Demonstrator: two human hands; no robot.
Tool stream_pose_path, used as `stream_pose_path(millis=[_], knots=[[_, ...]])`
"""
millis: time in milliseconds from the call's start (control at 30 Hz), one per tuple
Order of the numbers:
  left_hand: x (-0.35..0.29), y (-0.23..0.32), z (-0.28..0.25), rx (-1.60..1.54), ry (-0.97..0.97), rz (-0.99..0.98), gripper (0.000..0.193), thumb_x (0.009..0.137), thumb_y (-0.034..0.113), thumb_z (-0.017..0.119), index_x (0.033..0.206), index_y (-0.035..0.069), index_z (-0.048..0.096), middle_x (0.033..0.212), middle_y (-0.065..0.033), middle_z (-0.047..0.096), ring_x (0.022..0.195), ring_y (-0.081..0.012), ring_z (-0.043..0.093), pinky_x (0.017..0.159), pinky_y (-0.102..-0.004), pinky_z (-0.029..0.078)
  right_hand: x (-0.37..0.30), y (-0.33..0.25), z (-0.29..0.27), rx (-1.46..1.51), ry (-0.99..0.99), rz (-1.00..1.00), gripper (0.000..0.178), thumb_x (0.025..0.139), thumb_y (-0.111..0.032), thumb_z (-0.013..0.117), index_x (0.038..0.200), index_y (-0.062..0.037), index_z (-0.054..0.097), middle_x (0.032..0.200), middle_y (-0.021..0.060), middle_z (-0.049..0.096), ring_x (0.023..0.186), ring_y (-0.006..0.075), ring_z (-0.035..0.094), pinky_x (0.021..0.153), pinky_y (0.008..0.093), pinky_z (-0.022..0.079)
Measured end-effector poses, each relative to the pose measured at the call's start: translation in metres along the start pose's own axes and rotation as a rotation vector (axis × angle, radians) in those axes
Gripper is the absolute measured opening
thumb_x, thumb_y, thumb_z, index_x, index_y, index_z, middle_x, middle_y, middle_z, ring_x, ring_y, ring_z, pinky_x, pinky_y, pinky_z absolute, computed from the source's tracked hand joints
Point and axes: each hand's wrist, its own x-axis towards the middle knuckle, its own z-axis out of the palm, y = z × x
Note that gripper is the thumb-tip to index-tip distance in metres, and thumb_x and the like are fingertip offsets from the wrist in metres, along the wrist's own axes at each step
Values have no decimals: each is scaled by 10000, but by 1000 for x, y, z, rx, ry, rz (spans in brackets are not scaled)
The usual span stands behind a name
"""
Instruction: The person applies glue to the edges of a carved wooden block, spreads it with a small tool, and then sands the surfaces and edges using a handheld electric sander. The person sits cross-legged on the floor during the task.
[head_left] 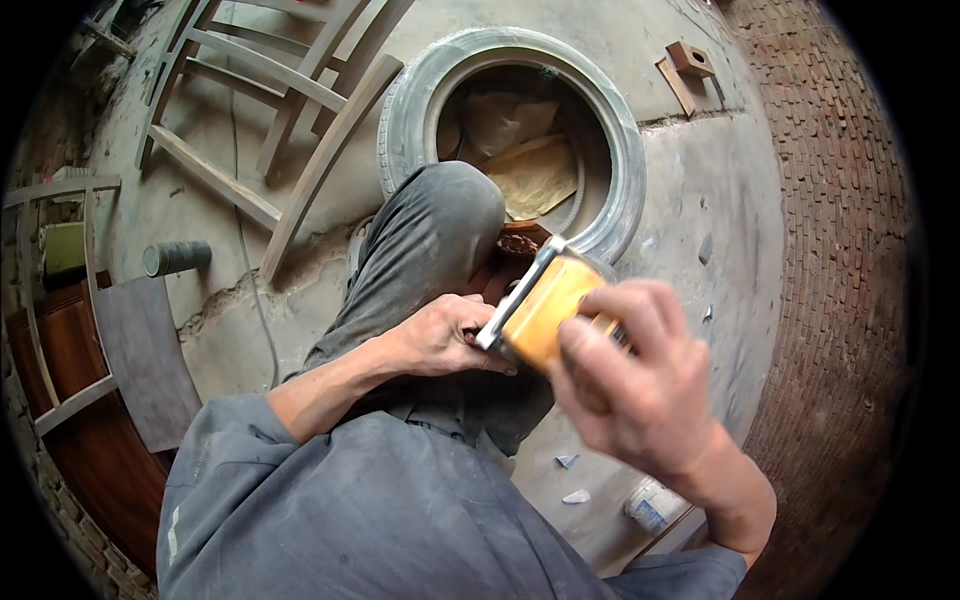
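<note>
My right hand (pixel 635 375) is wrapped around the body of a yellow power sander (pixel 548 315), slightly smeared by motion. The sander is tilted, its pale flat pad edge facing up and left. My left hand (pixel 440 335) is closed by the lower corner of that pad, fingers curled around something mostly hidden under the sander. A reddish-brown wooden piece (pixel 522 240) shows just beyond the sander, beside my raised knee; whether my left hand holds it is hidden.
A large tyre (pixel 620 190) with crumpled sheets inside lies ahead. Unfinished wooden frames (pixel 330 170) stand at the far left, near a dark cylinder (pixel 178 258) and a cable (pixel 250 270). A small wooden box (pixel 690 60) is far right; a white tub (pixel 655 505) is near right.
</note>
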Motion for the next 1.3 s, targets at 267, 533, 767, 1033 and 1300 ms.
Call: stream_pose_path(millis=[267, 533, 767, 1033, 1300], knots=[[4, 1, -3, 12, -55, -3, 283, 839, 207, 902, 1053, 64, 784, 925, -67, 755, 847, -218, 613, 842, -364, 489, -7, 9, -7, -39, 7, 26, 339, 721, -55, 846, 1016, -76, 681, 1075, 103, 622, 963, 321, 647, 722, 401, 563], [1, -5, 4, -103, -27, -30, 250, 852, 191, 899, 1033, 61, 785, 849, -41, 723, 785, -175, 561, 807, -340, 452, -4, 20, -8, -68, 57, 82, 361, 729, -57, 848, 1046, -76, 677, 1098, 127, 624, 966, 331, 639, 746, 414, 554], [0, -4, 0, 3, -46, -13, 245, 850, 201, 897, 1002, 58, 770, 890, -60, 735, 837, -204, 604, 815, -360, 474, -13, 9, -4, 5, 17, 40, 342, 716, -57, 850, 1015, -73, 684, 1078, 115, 634, 945, 329, 647, 754, 419, 565], [3, -9, 3, 86, -6, 97, 250, 846, 237, 897, 987, 80, 762, 839, -50, 700, 811, -244, 587, 786, -375, 467, 9, 49, -11, -48, 112, 79, 234, 787, -107, 811, 984, -99, 686, 1078, 92, 626, 962, 312, 645, 700, 412, 575], [-1, -9, 0, 72, -11, 79, 249, 847, 201, 898, 1040, 94, 783, 854, -32, 716, 789, -210, 563, 768, -348, 449, -16, 12, -2, 4, 19, -8, 357, 704, -76, 862, 1017, -82, 690, 1076, 108, 640, 923, 320, 650, 704, 413, 567]])
